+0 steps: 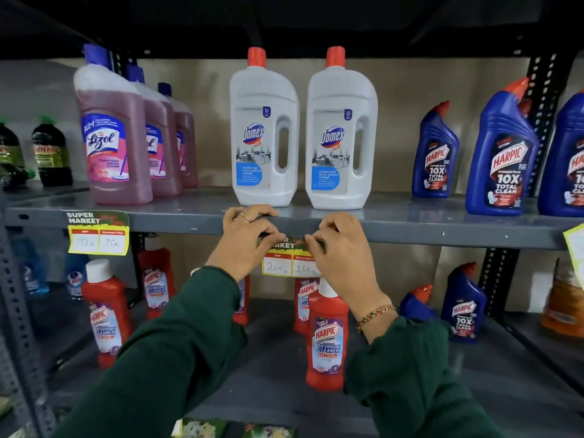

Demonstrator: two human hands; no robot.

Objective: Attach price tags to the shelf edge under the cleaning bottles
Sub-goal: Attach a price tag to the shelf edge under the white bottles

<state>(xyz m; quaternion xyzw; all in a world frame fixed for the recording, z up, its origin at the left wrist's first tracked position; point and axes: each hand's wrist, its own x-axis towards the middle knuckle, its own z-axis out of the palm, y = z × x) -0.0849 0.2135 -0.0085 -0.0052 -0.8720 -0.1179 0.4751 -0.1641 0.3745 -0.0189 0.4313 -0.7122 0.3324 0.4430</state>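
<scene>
Dead centre of the frame, the person has a yellow price tag pinned against the grey shelf edge, right under the two white Domex bottles. The left hand pinches the tag's top left corner with fingers curled over the shelf lip, and the right hand pinches the top right corner, both clamped on the tag rather than loose. Handwritten prices show on the lower half, hanging free below the edge.

The tag looks like thin printed card or sticker paper, so it's probably super light and floppy, easy to crease or put on crooked. Holding it by the two top corners seems the smart way, keeping it level while the top strip gets pressed flat.

Another tag sits already stuck at the left of the frame, under the pink Lizol bottles, and a sliver of a third tag peeks in at the right edge near the blue Harpic bottles.
</scene>
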